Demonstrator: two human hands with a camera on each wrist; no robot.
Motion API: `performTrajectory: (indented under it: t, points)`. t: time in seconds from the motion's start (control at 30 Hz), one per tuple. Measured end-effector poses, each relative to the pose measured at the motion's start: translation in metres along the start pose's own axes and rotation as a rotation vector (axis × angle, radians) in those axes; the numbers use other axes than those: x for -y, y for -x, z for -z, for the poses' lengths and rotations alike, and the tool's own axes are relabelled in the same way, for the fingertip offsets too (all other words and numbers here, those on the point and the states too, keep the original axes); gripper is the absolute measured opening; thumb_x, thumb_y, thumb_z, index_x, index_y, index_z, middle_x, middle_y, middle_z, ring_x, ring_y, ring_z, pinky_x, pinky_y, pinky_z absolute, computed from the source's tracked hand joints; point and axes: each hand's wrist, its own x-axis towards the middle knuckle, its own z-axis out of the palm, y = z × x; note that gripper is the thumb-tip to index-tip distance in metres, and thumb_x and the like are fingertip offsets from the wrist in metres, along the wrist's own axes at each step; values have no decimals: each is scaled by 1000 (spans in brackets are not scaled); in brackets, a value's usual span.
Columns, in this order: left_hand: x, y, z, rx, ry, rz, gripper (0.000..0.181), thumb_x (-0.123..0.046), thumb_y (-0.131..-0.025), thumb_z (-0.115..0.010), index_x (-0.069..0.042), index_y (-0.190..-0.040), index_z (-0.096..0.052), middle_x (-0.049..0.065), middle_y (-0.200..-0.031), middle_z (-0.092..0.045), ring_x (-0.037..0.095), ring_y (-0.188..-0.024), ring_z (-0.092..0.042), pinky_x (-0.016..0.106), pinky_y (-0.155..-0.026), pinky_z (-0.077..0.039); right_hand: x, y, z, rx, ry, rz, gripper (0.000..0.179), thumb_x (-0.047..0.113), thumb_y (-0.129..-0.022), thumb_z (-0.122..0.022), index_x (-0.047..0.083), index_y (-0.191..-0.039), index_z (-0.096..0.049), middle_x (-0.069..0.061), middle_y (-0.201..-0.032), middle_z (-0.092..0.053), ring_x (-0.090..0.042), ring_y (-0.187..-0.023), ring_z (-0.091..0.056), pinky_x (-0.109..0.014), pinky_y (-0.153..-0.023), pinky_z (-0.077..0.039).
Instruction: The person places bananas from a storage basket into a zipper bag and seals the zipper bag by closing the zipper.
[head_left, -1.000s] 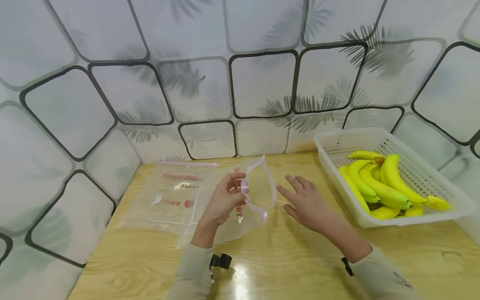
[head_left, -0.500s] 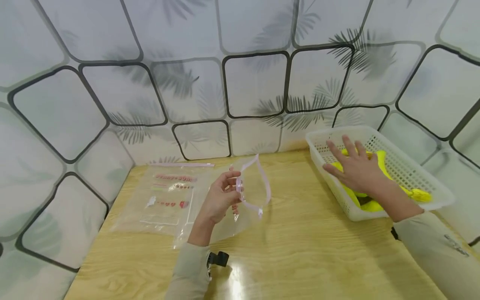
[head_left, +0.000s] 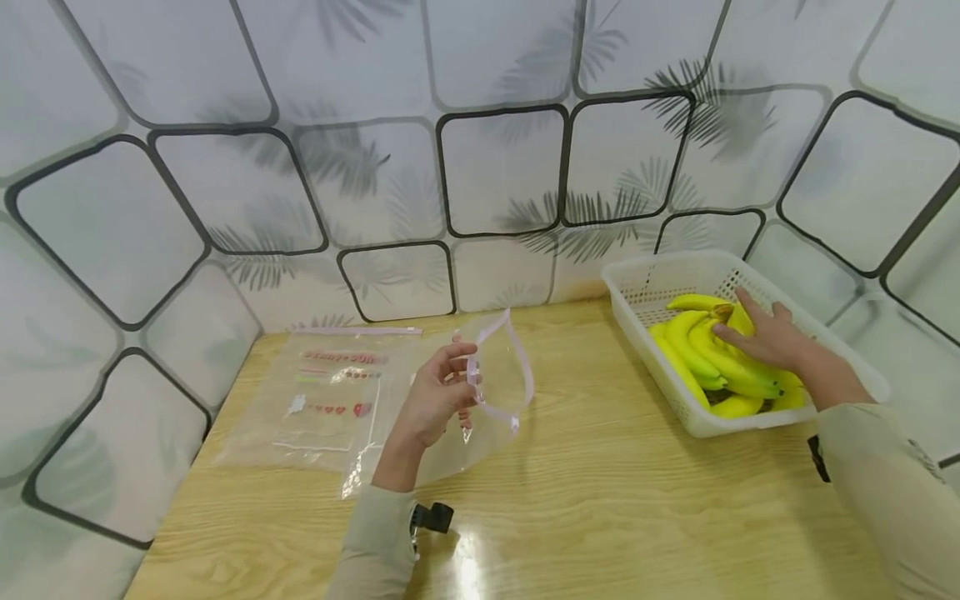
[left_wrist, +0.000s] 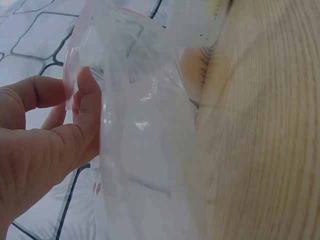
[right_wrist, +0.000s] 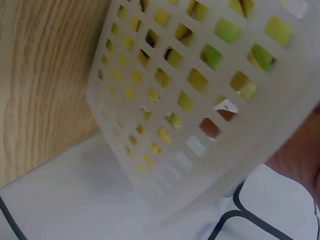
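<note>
On the table my left hand (head_left: 435, 392) pinches the pink zip edge of a clear zip bag (head_left: 501, 375), whose mouth gapes to the right. In the left wrist view, thumb and fingers hold the bag's film (left_wrist: 145, 140) near its rim. My right hand (head_left: 780, 337) reaches over the bananas (head_left: 701, 346) in a white perforated basket (head_left: 678, 414), thumb and fingers spread. Some fingertips are hidden behind or among the bananas, so contact is hard to tell. The right wrist view shows mostly the basket wall (right_wrist: 165, 100), with part of the hand (right_wrist: 300, 155) beyond it.
Another clear zip bag (head_left: 300, 417) with red printing lies flat at the left, partly under the held one. A patterned wall covering (head_left: 405, 192) rises behind the wooden table (head_left: 600, 500). The basket stands near the right side wall.
My right hand has moved right from beside the bag's mouth, across the basket, to its right part over the bananas. The left hand keeps holding the bag. The view has turned slightly right.
</note>
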Motion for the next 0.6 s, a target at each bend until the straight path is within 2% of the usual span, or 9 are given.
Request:
performTrajectory:
  t: [0.07,0.2,0.27,0.47,0.6]
  points:
    - [0,1,0,-2,7,-1,61,18,-81,-57,2,-139,-48,14,-111,-52,21,-88,-57,25,-66,-54,-5,-1,-3,4,1,10,92,60,-101,-31,3,-153,19,-57,-140,8,-77,-126,-4,-84,-95,-19]
    - [1,0,1,-4,10,1,59,17,-82,-56,1,-139,-49,12,-108,-53,20,-86,-58,25,-65,-53,-13,-3,-9,1,30,53,85,53,-104,-28,-5,-153,9,-57,-139,-12,-73,-125,-19,-79,-99,-23]
    - [1,0,1,-6,6,0,59,17,-82,-55,2,-138,-49,12,-108,-53,20,-86,-58,25,-64,-53,-16,-2,-11,-1,33,70,83,51,-105,-28,-6,-153,8,-56,-139,-16,-72,-122,-26,-77,-99,-26]
    - [1,-1,1,-16,8,-11,56,18,-83,-54,2,-136,-51,13,-107,-54,19,-84,-56,24,-63,-52,-25,0,-13,25,-60,72,86,55,-104,-27,1,-153,18,-46,-150,-2,-71,-128,-14,-78,-101,-17]
    - [0,0,0,-23,12,-2,55,18,-83,-54,-1,-135,-53,11,-106,-54,18,-83,-56,24,-64,-52,-28,-1,-13,35,-70,90,84,53,-104,-32,1,-156,10,-44,-152,-2,-69,-131,-11,-78,-102,-16]
